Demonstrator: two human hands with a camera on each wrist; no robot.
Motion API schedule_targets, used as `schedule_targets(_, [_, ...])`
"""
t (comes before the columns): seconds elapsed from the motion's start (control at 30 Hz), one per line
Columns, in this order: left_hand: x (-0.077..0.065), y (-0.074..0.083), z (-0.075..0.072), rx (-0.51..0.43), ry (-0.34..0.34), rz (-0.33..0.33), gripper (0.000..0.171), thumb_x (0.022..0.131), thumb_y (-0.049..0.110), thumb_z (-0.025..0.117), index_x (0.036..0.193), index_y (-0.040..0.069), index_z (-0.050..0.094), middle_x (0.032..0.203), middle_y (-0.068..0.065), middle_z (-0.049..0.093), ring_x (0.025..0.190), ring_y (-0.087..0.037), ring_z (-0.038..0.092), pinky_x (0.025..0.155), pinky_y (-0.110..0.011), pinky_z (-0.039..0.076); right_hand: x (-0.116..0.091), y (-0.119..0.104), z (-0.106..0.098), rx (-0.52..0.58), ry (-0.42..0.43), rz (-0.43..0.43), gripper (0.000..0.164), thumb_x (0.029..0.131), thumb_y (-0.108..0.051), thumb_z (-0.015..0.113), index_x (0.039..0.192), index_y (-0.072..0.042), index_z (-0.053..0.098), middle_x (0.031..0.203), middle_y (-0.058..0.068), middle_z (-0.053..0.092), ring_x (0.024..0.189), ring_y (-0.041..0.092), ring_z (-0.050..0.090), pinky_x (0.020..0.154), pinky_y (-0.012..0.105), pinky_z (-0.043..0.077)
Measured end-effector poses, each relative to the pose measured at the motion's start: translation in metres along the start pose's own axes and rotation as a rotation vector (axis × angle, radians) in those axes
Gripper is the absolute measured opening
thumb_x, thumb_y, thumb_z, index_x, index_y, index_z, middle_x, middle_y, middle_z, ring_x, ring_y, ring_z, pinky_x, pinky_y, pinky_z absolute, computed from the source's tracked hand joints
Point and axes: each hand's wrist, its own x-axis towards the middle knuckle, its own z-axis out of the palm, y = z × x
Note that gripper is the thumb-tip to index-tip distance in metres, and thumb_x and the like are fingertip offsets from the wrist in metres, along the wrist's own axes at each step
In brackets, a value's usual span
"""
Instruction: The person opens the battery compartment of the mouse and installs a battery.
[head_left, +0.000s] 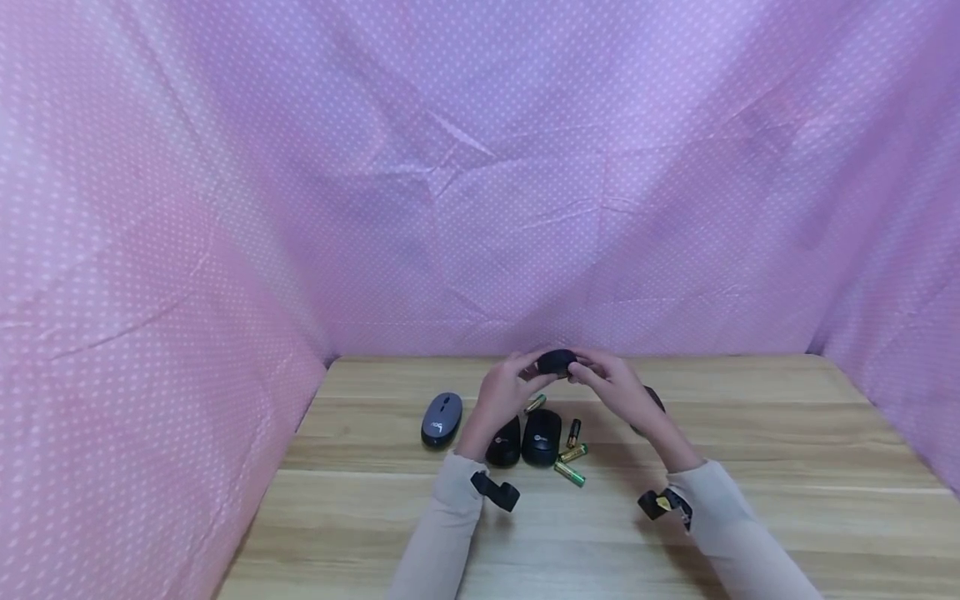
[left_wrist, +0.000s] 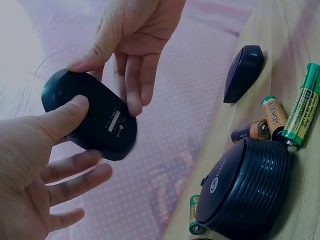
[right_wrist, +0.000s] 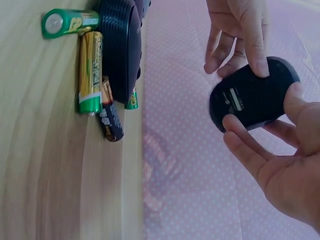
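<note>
A black computer mouse (head_left: 557, 362) is held up above the far edge of the table, between both hands. Its underside, with a small white label, faces the wrist cameras. My left hand (head_left: 506, 390) grips one side, the thumb lying across the underside in the left wrist view, other fingers spread below. On the opposite side my right hand (head_left: 611, 385) holds the mouse by its edge with thumb and fingertips. Below the hands, several batteries (right_wrist: 90, 75) in green-gold and black-copper lie beside a black mouse (head_left: 542, 437).
Another black mouse (head_left: 505, 442) lies partly behind the left forearm. A grey mouse (head_left: 442, 419) rests farther left on the wooden table (head_left: 345, 500). One more dark mouse (head_left: 655, 398) shows behind the right wrist. Pink dotted cloth (head_left: 480, 208) surrounds the back and sides.
</note>
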Motion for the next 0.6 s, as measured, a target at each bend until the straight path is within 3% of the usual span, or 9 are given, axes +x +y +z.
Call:
schedule_targets(0.1, [0.000, -0.002, -0.001, -0.051, -0.004, -0.042, 0.045, 0.097, 0.036, 0.069, 0.139, 0.018, 0.065, 0.108, -0.005, 0.063, 0.099, -0.020, 0.068, 0.078, -0.025, 0.057, 0.003, -0.003, 0.002, 0.019, 0.004, 0.013, 0.038, 0.107, -0.023, 0.054, 0.136, 0.000, 0.062, 0.115, 0.021, 0.073, 0.094, 0.037, 0.074, 0.089, 0.043, 0.061])
schedule_targets(0.17, [0.001, -0.004, -0.001, -0.131, -0.017, -0.064, 0.045, 0.098, 0.037, 0.067, 0.137, 0.015, 0.066, 0.115, -0.006, 0.063, 0.104, -0.022, 0.068, 0.084, -0.029, 0.058, 0.005, -0.010, 0.003, 0.012, 0.021, 0.018, 0.034, 0.107, -0.019, 0.053, 0.130, 0.004, 0.065, 0.107, 0.024, 0.073, 0.088, 0.040, 0.074, 0.086, 0.046, 0.062])
schedule_targets(0.27, [0.002, -0.006, -0.001, -0.271, -0.045, -0.093, 0.044, 0.101, 0.038, 0.064, 0.137, 0.013, 0.065, 0.121, -0.008, 0.068, 0.109, -0.024, 0.070, 0.093, -0.036, 0.059, 0.008, -0.013, 0.005, -0.013, 0.066, 0.022, 0.030, 0.107, -0.019, 0.054, 0.116, 0.003, 0.072, 0.091, 0.020, 0.073, 0.078, 0.031, 0.072, 0.078, 0.040, 0.063])
schedule_targets(0.37, [0.003, -0.007, -0.002, -0.436, -0.085, -0.126, 0.044, 0.102, 0.035, 0.062, 0.139, 0.012, 0.061, 0.124, -0.013, 0.071, 0.109, -0.026, 0.072, 0.092, -0.040, 0.061, 0.013, -0.008, 0.010, -0.044, 0.138, 0.027, 0.030, 0.106, -0.025, 0.056, 0.103, -0.002, 0.075, 0.077, 0.014, 0.067, 0.071, 0.020, 0.066, 0.067, 0.028, 0.057])
schedule_targets(0.43, [0.003, -0.007, -0.004, -0.541, -0.114, -0.149, 0.044, 0.103, 0.031, 0.062, 0.143, 0.012, 0.057, 0.127, -0.017, 0.070, 0.107, -0.028, 0.073, 0.086, -0.041, 0.063, 0.014, -0.008, 0.013, -0.035, 0.177, 0.019, 0.029, 0.105, -0.027, 0.058, 0.103, -0.004, 0.076, 0.079, 0.013, 0.070, 0.071, 0.013, 0.063, 0.065, 0.024, 0.054])
schedule_targets(0.5, [0.002, -0.006, -0.006, -0.619, -0.140, -0.172, 0.045, 0.103, 0.027, 0.062, 0.146, 0.014, 0.055, 0.130, -0.019, 0.069, 0.102, -0.029, 0.074, 0.080, -0.044, 0.064, 0.014, -0.009, 0.016, -0.001, 0.191, 0.007, 0.027, 0.105, -0.024, 0.058, 0.113, -0.003, 0.074, 0.089, 0.017, 0.073, 0.074, 0.009, 0.064, 0.065, 0.024, 0.056])
schedule_targets(0.6, [0.001, -0.005, -0.011, -0.661, -0.165, -0.195, 0.047, 0.103, 0.025, 0.063, 0.148, 0.018, 0.053, 0.130, -0.021, 0.068, 0.095, -0.028, 0.075, 0.077, -0.045, 0.064, 0.014, -0.010, 0.020, 0.070, 0.178, -0.011, 0.030, 0.105, -0.016, 0.057, 0.129, 0.000, 0.067, 0.107, 0.022, 0.074, 0.080, 0.003, 0.066, 0.068, 0.026, 0.060])
